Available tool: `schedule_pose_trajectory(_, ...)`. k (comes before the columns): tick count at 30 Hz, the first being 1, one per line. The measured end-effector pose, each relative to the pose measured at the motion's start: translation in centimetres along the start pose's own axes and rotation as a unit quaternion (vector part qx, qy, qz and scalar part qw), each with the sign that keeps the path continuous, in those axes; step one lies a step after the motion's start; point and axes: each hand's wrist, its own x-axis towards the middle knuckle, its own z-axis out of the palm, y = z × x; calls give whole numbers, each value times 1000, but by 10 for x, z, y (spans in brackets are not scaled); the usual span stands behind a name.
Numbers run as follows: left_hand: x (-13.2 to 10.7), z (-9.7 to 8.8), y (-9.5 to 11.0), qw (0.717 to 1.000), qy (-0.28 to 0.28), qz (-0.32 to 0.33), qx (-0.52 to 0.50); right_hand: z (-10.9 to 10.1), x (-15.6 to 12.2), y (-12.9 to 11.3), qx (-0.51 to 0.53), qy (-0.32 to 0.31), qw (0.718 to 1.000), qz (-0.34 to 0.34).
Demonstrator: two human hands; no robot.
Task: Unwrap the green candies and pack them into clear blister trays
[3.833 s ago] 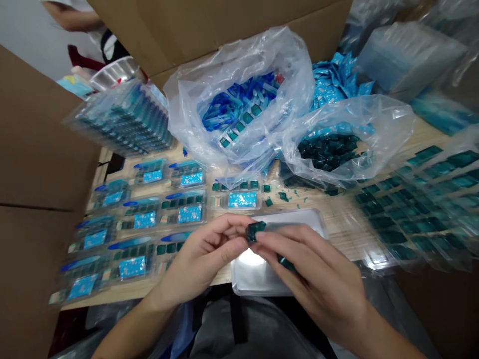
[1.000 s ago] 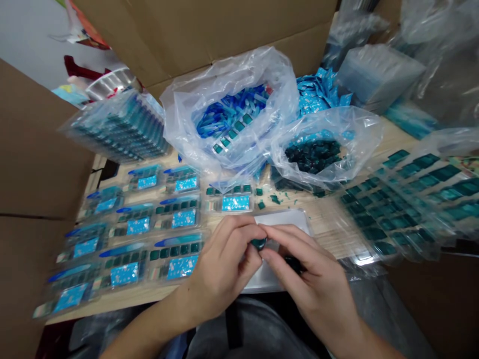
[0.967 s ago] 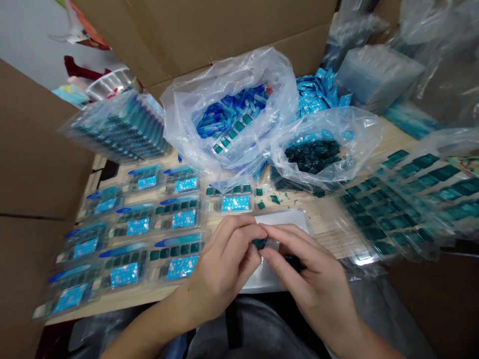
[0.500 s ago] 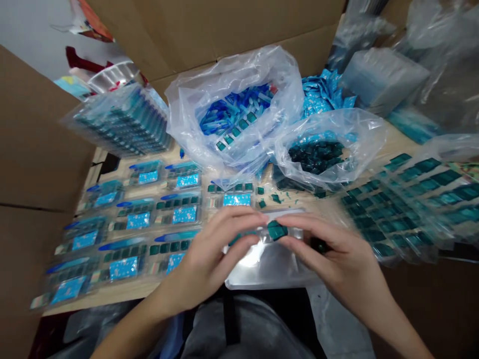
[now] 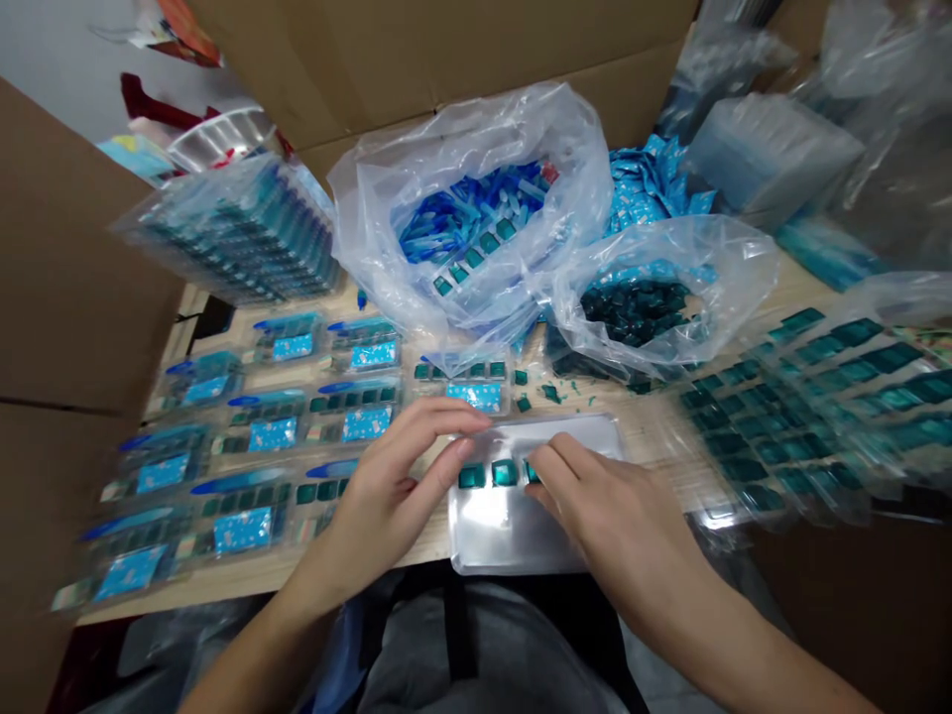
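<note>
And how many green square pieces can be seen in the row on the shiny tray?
3: the left piece beside the left hand, the middle piece between both hands, and the right piece partly covered by the right hand, which may hide more.

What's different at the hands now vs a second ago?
The left hand has let go of its pinch and moved left, fingers parted. The right hand came down to the shiny rectangular tray, fingers at a glossy green square piece, in line with two uncovered green pieces; grip or press unclear. Unchanged: the translucent plastic bag of dark green pieces.
</note>
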Motion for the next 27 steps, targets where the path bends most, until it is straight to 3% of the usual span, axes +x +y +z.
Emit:
schedule_pose_trajectory(3, 1, 2, 5, 999, -27, 20, -6, -11, 0, 8, 168, -29, 983, 67)
schedule_pose_trajectory(6, 0, 6, 12, 998, -40, 42, -3, -25, -3, 16, 411, -16, 895, 175)
schedule_pose_trajectory(9, 1, 12, 18, 997, -29, 75, 20, -29, -4, 16, 566, -11, 800, 199)
schedule_pose_trajectory(12, 5, 18, 23, 993, -19, 105, 42, -26, -7, 10, 622, -20, 761, 182)
schedule_pose_trajectory(16, 11, 19, 27, 987, -24, 131, 85, -25, -13, 3, 635, -30, 756, 156)
schedule_pose_trajectory(20, 12, 16, 29, 986, -40, 132, 98, -25, -14, 2, 632, 5, 754, 178)
schedule_pose_trajectory(27, 5, 20, 26, 996, -48, 77, 7, -23, -13, 1, 497, 92, 847, 163)
